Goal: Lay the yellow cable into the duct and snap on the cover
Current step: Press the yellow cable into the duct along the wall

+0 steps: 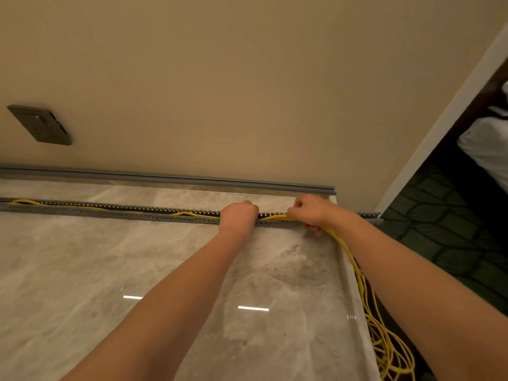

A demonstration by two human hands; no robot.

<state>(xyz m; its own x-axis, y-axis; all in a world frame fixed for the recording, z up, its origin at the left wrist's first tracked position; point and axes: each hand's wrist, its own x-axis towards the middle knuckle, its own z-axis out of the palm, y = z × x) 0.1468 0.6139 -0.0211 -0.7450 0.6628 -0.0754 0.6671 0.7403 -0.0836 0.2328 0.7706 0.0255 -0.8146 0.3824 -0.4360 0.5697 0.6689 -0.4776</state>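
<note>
A long grey slotted duct [110,211] lies open across a marble counter, parallel to the wall. The yellow cable [275,217] runs inside it from the left end and leaves it at the right. My left hand [238,217] is a fist pressed down on the duct, over the cable. My right hand [308,213] pinches the cable where it rises out of the duct. From there the cable drops over the counter's right edge into a loose tangle [384,342] on the floor. The grey cover strip [192,180] lies against the wall behind the duct.
The marble counter [137,270] ends at a right edge beside my right forearm. A dark wall socket [41,125] sits on the beige wall at the left. Dark patterned carpet [439,215] and white bedding [483,144] lie to the right.
</note>
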